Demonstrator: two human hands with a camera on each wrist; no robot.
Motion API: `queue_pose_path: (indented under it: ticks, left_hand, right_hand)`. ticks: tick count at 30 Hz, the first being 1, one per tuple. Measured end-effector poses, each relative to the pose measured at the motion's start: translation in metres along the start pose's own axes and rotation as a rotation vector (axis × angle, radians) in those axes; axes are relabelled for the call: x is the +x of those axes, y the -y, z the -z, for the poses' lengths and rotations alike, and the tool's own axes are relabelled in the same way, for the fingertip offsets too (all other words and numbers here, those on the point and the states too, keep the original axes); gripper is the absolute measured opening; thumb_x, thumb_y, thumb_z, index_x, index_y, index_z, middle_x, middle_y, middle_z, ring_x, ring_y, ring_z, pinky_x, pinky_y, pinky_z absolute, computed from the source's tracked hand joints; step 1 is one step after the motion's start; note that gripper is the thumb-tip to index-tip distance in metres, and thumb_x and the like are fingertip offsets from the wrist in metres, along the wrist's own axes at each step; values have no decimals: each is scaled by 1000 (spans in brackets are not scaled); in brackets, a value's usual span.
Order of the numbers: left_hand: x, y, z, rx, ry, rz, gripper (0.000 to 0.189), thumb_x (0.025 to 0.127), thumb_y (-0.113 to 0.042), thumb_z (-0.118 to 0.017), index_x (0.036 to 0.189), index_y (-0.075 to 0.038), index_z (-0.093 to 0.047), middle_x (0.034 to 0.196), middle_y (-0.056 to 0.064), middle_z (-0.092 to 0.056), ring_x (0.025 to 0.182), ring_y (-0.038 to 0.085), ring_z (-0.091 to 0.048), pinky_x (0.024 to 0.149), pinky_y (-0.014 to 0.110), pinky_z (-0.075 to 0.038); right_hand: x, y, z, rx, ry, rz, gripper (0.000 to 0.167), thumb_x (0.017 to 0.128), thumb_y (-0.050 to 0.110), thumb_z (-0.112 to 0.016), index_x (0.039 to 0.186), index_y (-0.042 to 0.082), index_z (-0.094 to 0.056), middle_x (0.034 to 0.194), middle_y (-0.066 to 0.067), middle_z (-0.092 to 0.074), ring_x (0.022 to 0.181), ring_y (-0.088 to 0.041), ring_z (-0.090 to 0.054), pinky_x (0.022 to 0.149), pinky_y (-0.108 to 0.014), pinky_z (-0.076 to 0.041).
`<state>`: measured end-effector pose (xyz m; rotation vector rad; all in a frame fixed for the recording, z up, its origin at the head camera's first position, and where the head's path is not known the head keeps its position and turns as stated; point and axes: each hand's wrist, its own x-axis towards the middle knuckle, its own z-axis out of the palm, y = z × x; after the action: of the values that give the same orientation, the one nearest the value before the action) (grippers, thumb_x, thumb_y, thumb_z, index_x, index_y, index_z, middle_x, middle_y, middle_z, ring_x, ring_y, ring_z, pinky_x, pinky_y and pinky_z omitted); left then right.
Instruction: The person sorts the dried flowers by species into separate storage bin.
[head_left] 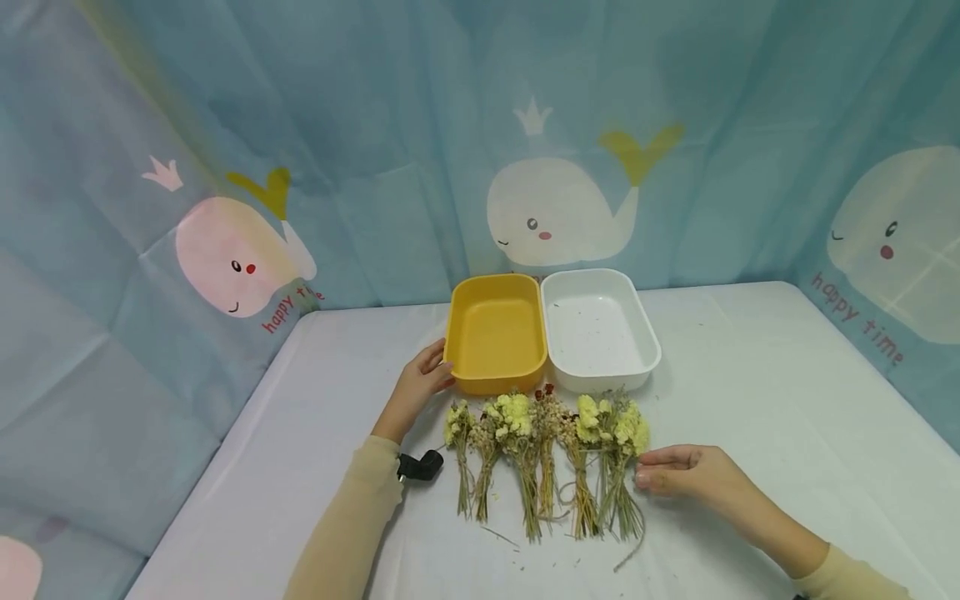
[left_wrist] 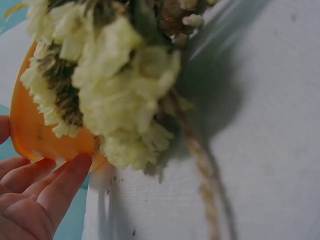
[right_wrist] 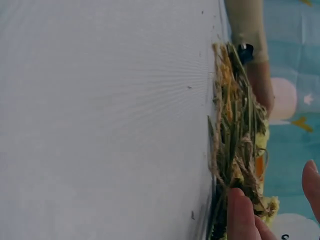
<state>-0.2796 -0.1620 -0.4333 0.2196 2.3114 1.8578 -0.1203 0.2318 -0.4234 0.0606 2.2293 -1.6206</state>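
Note:
Several small bunches of dried flowers, tied with twine, lie in a row on the white table, heads toward the containers. My left hand touches the left side of the yellow container with extended fingers; in the left wrist view those fingers lie along its wall, behind pale yellow flower heads. At the right end of the row, my right hand reaches the rightmost bunch. Its fingertips are right at the stems, with the thumb held apart in the right wrist view.
A white container stands against the yellow one, with a few crumbs inside. Loose stem bits and a trailing twine end lie on the tabletop. A blue curtain with whale prints hangs close behind and beside the table.

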Motion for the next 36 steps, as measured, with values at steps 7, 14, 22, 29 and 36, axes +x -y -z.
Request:
queue_pose_path:
  ticks: [7,14,22,29,36]
  left_hand:
    - [0,1,-1,-5,2,-1,62,104,-24,-55,158,-15,-28,161,9,-34,140,29,-48,108,42,-52]
    - [-2,1,0,-11,5,-9,63,103,-25,-56,158,-16,-27,162,9,-33,141,30,-46,108,42,-52]
    - [-5,1,-2,-37,6,-5,62,103,-26,-56,158,-17,-28,161,9,-35,141,29,-47,109,43,-51]
    - [-5,3,-4,-50,8,-5,60,104,-23,-54,158,-17,-28,161,9,-35,141,30,-46,111,45,-50]
    - [-4,2,-2,-53,4,-14,59,105,-22,-53,158,-17,-28,161,9,-34,142,29,-45,110,44,-50]
  right_hand:
    - [6,-8,-1,129,130,39,56,94,22,-70,128,-18,-55,105,-11,-77,94,-13,-75,89,-26,-62]
    - [13,-13,-2,316,260,67,40,97,14,-64,123,-16,-60,107,-8,-76,98,-14,-74,92,-29,-60]
    - [14,-16,-3,456,305,15,22,99,11,-61,113,-2,-70,104,-4,-76,100,-13,-73,95,-26,-59]
    - [18,-18,-8,566,266,-41,15,98,10,-61,107,3,-71,102,-3,-75,99,-11,-72,96,-25,-58]
    - [18,-16,-10,564,235,-66,17,99,13,-61,110,3,-68,105,-1,-73,101,-10,-70,97,-25,-58]
